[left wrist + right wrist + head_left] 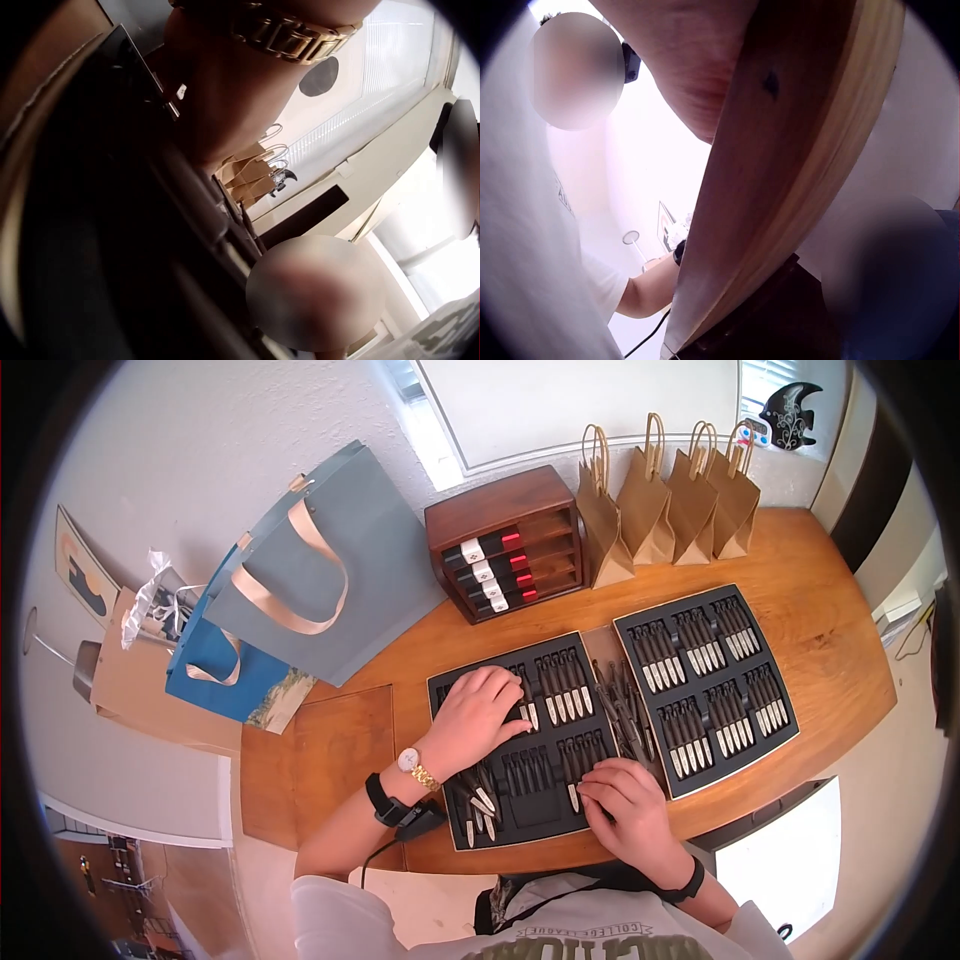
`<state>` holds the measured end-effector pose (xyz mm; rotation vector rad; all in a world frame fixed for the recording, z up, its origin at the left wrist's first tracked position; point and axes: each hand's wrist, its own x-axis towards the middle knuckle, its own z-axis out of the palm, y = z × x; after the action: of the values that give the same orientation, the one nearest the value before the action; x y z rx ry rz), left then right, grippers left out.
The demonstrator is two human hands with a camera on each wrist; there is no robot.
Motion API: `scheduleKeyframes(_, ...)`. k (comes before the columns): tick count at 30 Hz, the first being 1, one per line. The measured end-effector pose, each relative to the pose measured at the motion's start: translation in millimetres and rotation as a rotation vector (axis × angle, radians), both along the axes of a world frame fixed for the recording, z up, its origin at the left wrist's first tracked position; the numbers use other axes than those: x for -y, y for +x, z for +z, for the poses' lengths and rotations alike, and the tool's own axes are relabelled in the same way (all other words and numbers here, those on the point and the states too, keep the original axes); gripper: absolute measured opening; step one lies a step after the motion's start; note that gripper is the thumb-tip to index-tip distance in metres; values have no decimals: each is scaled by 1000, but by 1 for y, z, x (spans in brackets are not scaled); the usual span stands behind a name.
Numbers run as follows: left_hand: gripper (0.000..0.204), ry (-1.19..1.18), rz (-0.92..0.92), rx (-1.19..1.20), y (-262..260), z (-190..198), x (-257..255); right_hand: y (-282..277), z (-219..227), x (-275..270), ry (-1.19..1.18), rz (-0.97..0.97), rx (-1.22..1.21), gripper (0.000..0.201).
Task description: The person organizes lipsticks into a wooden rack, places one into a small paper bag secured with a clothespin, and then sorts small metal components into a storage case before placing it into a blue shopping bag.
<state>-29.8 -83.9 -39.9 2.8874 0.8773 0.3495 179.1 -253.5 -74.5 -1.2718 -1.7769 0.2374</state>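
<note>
My left hand (475, 710) reaches over the upper left part of the left black tray (540, 815). Its fingertips and thumb are right at slim dark sticks with pale ends (531, 712); whether they grip one I cannot tell. My right hand (632, 805) is at the tray's lower right, thumb and fingers pinching the pale end of one slim dark stick (574, 798). Sticks stand in rows in the tray's compartments, while several loose sticks (480, 805) lie askew at lower left. In the left wrist view, my left wrist (240, 90) shows in shadow; the right wrist view has the underside of my right hand (690, 60).
A second black tray (745, 678), filled with rows of sticks, lies to the right. Dark loose pieces (625, 710) fill the gap between trays. Behind stand a wooden rack (500, 505), brown paper bags (650, 510), and grey (370, 560) and blue gift bags (215, 670) on the wooden table (840, 620).
</note>
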Motion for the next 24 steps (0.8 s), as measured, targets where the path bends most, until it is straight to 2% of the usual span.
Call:
scheduleKeyframes(6, 40, 87, 7, -20, -1, -2, 3, -1, 1, 1, 20, -7, -27, 18)
scheduleKeyframes(12, 37, -42, 46, 84, -14, 7, 11, 2, 0, 6, 48, -28, -67, 19)
scheduleKeyframes(15, 31, -125, 88, 50, -26, 22, 15, 3, -1, 8, 53, -77, -96, 23)
scheduleKeyframes(17, 27, -137, 75, 23, -34, 27, 17, 3, 2, 8, 7, -235, -1, 28)
scheduleKeyframes(19, 23, -148, 65, -7, -39, 32, 18, 1, 4, 7, -10, -265, 61, 28)
scheduleKeyframes(22, 18, -258, 21, -45, -49, 45, 19, -1, 3, 5, -31, -283, 120, 29)
scheduleKeyframes(24, 19, -466, -109, -107, -55, 56, 19, -1, 2, 5, -34, -275, 118, 29)
